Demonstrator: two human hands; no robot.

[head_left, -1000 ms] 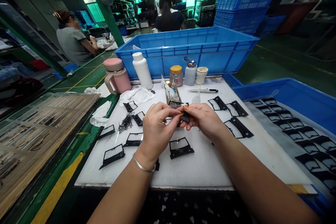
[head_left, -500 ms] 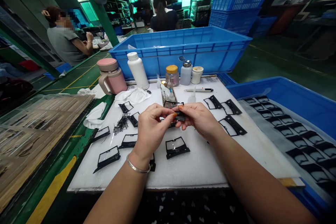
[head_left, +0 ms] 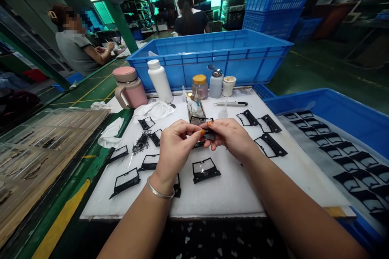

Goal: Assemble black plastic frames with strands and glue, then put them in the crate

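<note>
A small black plastic frame part is held up over the middle of the white work board. My left hand pinches at its left side with thumb and forefinger closed; whether a thin strip is also between them is hidden. My right hand grips the same part from the right, fingers curled under it. Around my hands lie several similar black frames with clear windows, among them one just in front and one at the right. A pile of thin black strips is left of my left hand.
Behind the board stand a pink mug, a white bottle, a yellow-lidded jar, a pump bottle and a large blue crate. A blue bin at the right holds rows of black frames. Two people sit beyond.
My hands stay almost still around the black frame part. The view shifts very slightly. At the far left, the other person's hands have lowered.
</note>
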